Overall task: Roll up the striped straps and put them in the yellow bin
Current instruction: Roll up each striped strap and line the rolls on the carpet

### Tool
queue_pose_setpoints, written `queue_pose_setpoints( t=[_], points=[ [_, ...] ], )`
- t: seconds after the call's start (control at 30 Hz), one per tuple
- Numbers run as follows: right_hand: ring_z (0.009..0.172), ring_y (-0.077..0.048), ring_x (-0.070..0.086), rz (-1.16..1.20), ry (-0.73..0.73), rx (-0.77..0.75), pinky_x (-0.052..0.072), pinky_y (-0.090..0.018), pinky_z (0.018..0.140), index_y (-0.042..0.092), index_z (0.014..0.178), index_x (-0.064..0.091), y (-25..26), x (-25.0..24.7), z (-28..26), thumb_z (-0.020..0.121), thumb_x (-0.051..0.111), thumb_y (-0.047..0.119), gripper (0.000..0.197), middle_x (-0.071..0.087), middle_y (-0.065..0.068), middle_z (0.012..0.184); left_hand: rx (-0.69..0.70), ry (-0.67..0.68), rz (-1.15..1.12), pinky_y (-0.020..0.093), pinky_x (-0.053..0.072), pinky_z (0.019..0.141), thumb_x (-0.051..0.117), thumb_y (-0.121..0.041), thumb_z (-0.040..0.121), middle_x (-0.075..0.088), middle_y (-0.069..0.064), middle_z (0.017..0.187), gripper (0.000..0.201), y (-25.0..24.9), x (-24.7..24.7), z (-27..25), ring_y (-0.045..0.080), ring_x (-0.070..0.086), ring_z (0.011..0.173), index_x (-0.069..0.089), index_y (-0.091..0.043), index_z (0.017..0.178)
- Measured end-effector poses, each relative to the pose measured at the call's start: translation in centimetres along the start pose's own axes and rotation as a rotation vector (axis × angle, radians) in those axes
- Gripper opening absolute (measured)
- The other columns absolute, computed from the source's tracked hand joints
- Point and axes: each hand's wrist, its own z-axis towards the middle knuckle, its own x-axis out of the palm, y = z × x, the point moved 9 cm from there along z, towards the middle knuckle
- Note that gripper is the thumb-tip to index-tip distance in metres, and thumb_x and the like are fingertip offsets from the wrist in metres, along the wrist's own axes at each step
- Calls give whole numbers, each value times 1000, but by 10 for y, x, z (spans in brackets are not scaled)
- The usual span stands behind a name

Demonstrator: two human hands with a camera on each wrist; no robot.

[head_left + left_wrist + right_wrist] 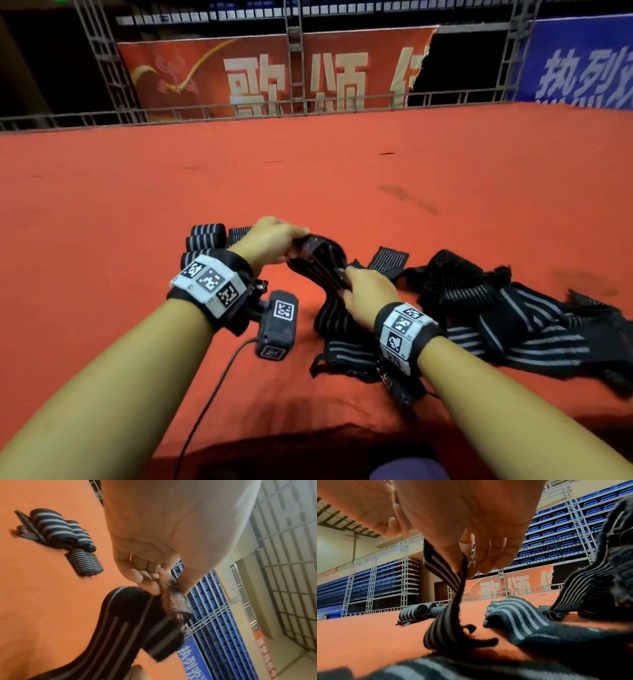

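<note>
My left hand (270, 241) pinches the strap (322, 260) end | my right hand (368, 294) grips it lower, its tail lying on the orange carpet (342, 178) | soft black elastic, grey stripes | rolled straps (205, 236) beyond my left hand

Red carpet (342, 178), the supporting surface. Lying on it: a cluster of rolled straps (205, 236) at left, side by side and touching; a heap of loose straps (496, 308) at right; one flat strap end (388, 260) just beside the heap; and a strap tail (337, 346) in the near centre, its upper part lifted off the carpet.
</note>
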Motion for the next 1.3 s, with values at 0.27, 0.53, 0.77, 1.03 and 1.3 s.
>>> queue_pose_setpoints(
  t=[0.27, 0.53, 0.77, 1.03, 1.3],
  points=[
    [93, -26, 59, 221, -122, -57, 47, -35, 75, 19, 104, 50, 22, -41, 6, 72, 66, 54, 50, 59, -2, 99, 85, -28, -200, 23, 31, 51, 55, -16, 94, 48, 0, 44, 33, -42, -45, -26, 16, 43, 48, 53, -11, 62],
    [103, -21, 47, 239, -403, -513, 43, -42, 91, 25, 118, 58, 103, -119, -6, 64, 59, 61, 66, 51, 1, 110, 190, -45, -98, 27, 30, 54, 55, -18, 95, 48, 4, 53, 32, -67, -72, -47, 20, 42, 53, 55, -13, 63],
    [74, -29, 52, 298, -419, -436, 45, -43, 69, 18, 78, 51, 139, -136, 5, 77, 48, 40, 22, 58, -2, 76, 232, -13, -91, 23, 28, 49, 57, -20, 97, 48, -1, 50, 30, -69, -78, -63, 14, 40, 50, 54, -12, 69],
    [66, -16, 48, 723, -187, -209, 39, -35, 64, 11, 68, 55, 119, -133, 31, 92, 59, 16, 24, 52, -1, 66, 353, 17, 260, 33, 51, 80, 80, -28, 76, 63, 0, 104, 46, -57, -79, -73, 14, 61, 90, 53, -16, 111],
    [69, -19, 48, 756, -83, -247, 38, -37, 65, -2, 89, 56, 107, -137, 22, 95, 52, 18, 21, 56, -11, 76, 404, 16, 329, 51, 56, 78, 55, -30, 77, 73, 11, 82, 22, -62, -73, -74, 31, 70, 81, 67, -12, 84]
  ],
)
